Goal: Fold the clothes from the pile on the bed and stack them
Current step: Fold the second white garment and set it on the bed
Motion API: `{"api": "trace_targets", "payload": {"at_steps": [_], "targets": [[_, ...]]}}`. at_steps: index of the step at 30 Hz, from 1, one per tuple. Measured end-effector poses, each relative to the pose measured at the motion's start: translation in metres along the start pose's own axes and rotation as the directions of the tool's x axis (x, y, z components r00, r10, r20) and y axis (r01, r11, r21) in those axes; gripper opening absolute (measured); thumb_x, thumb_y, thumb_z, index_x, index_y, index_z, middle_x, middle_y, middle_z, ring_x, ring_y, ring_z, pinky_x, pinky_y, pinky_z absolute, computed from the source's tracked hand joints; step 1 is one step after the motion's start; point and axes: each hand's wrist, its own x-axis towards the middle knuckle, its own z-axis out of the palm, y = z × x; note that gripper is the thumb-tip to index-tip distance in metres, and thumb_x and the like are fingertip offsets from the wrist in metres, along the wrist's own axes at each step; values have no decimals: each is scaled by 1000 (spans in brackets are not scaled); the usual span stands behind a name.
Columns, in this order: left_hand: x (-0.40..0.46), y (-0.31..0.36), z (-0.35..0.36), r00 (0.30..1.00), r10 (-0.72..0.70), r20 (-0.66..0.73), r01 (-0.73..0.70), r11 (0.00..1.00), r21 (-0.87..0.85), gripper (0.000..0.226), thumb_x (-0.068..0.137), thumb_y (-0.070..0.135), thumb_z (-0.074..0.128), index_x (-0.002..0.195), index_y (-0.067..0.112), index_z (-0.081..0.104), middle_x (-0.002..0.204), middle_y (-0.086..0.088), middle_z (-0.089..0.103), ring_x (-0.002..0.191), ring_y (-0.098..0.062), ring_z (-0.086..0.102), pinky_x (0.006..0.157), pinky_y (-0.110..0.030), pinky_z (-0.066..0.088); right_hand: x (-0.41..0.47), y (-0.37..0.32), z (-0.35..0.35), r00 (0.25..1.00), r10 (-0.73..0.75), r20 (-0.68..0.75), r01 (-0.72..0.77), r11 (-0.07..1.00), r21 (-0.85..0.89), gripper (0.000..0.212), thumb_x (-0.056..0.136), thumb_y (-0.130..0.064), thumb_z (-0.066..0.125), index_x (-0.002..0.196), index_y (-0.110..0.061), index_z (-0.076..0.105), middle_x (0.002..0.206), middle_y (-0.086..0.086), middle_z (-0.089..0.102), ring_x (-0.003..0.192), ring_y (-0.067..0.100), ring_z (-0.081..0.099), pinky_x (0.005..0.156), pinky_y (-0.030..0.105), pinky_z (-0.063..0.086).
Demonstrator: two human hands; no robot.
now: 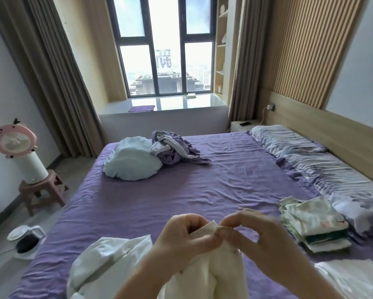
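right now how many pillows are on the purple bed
3. A pale blue round pillow lies at the far left beside the crumpled lilac clothes pile. Two striped lilac-and-white pillows lie along the wooden headboard, one far, one near. More may lie out of frame.

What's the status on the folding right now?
Left hand and right hand both pinch the cream garment. Folded stack sits right. Nothing in the way.

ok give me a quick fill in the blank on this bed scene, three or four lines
1. Both hands, left hand and right hand, pinch a ____ garment.
2. The folded stack lies to the ____ of the hands.
3. The bed sheet is ____ in colour.
4. The pale blue cushion touches a heap of crumpled ____ cloth.

Missing words: white; right; purple; purple
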Motion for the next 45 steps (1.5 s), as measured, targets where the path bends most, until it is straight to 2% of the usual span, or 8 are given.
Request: {"api": "trace_targets", "payload": {"at_steps": [11,24,28,31,35,38,41,45], "targets": [[-21,-2,-7,983,44,179,-7,980,-200,23,66,32,79,79,15,71,67,-1,57,61,-12,50,54,-20,39,-8,-17,8,977,203,61,-211,963,170,23,84,-9,67,80,-31,70,76,-11,70,75,1,63,71,12,44],[-30,-3,-6,990,-133,-39,97,866,-490,21,64,21,82,71,7,69,68,-12,64,57,-18,59,51,-23,45,-19,-26,46,950,295,-103,-255,923,289,23,73,-21,78,89,-28,63,90,-10,68,87,3,63,84,18,46],[-33,-12,-3,989,-142,-35,95,806,-584,18,66,16,81,70,2,70,71,-19,67,60,-23,63,57,-27,50,-22,-34,63,925,327,-191,-295,939,177,24,63,-39,60,87,-42,58,89,-19,66,87,3,63,80,11,45],[-36,-17,-4,990,-138,-8,103,778,-620,18,68,15,80,71,1,70,70,-20,65,58,-24,62,55,-27,49,-26,-30,71,922,319,-219,-278,940,197,23,70,-20,62,87,-36,60,90,-16,67,86,3,65,79,15,48],[-39,-19,-17,994,-48,98,92,848,-522,22,70,25,77,76,5,70,71,-12,63,60,-17,58,55,-23,45,-30,-18,55,950,310,-42,-255,845,471,26,75,9,71,86,-15,67,87,3,70,81,8,65,78,22,51],[-39,-17,-24,980,78,184,-16,948,-319,20,71,34,77,75,17,70,69,-2,60,61,-12,49,55,-19,37,-31,-15,39,964,240,113,-259,756,601,27,64,-17,84,88,-17,72,87,1,69,84,8,64,76,17,49],[-35,-12,-27,939,162,304,-125,983,-137,10,76,34,74,78,24,71,76,3,68,67,-19,50,61,-30,37,-24,2,27,957,219,191,-279,873,399,28,78,-49,69,97,-28,72,112,-8,65,111,4,57,94,20,43],[-24,-12,-26,889,287,356,-333,940,74,7,75,31,77,81,28,76,83,-6,59,63,-29,47,58,-34,36,-26,52,42,631,567,529,-712,695,104,36,91,-39,51,124,-26,58,145,-8,39,131,9,40,111,32,33]]}}
